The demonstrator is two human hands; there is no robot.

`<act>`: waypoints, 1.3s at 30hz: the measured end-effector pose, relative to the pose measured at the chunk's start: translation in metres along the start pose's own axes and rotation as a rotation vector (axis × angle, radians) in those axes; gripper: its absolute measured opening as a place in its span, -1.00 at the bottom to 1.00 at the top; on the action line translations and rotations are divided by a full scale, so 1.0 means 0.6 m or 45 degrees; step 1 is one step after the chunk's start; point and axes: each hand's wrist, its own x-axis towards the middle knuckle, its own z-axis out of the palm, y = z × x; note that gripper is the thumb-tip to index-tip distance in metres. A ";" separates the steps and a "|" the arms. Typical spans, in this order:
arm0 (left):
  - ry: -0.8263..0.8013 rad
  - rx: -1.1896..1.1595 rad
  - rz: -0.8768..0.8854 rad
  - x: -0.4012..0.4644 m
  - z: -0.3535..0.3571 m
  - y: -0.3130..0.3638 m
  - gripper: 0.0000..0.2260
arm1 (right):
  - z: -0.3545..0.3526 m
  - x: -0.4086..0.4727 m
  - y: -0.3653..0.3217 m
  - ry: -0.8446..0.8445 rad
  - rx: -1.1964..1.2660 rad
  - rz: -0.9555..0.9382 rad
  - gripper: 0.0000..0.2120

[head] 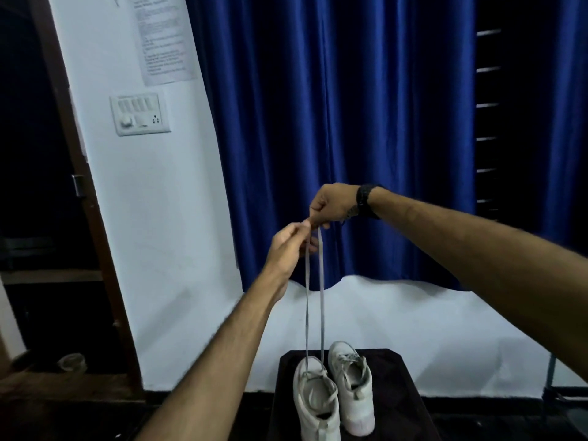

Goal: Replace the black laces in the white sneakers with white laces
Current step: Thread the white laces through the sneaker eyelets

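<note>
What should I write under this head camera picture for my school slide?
Both hands, left hand and right hand, hold white lace ends high above the left sneaker.

The dark tabletop carries two white sneakers side by side: left sneaker nearer the camera, right sneaker touching it.

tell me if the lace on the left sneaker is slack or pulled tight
Pulled tight: both strands of the white lace run straight up from the left sneaker to the raised hands.
</note>
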 end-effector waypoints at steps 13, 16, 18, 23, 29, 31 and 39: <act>0.267 -0.140 -0.089 0.043 0.030 -0.006 -0.84 | -0.046 -0.033 0.031 0.046 0.100 0.048 -0.78; 0.288 -0.199 -0.063 0.052 0.047 -0.001 -0.86 | -0.047 -0.037 0.028 0.183 0.193 0.007 -0.88; 0.310 -0.243 -0.044 0.056 0.053 0.000 -0.87 | -0.041 -0.031 0.026 0.201 0.259 -0.019 -0.93; 0.351 -0.279 -0.021 0.064 0.058 -0.004 -0.87 | -0.028 -0.009 0.030 0.193 0.198 -0.040 -0.85; 0.316 -0.352 -0.004 0.063 0.064 -0.002 -0.89 | -0.007 -0.005 0.022 0.364 0.145 -0.097 -0.90; 0.363 -0.303 0.016 0.061 0.063 -0.007 -0.90 | 0.000 -0.003 0.025 0.461 0.129 -0.119 -0.91; 0.385 -0.221 0.094 0.062 0.061 -0.021 -0.89 | 0.024 0.001 0.031 0.511 0.583 -0.034 -0.69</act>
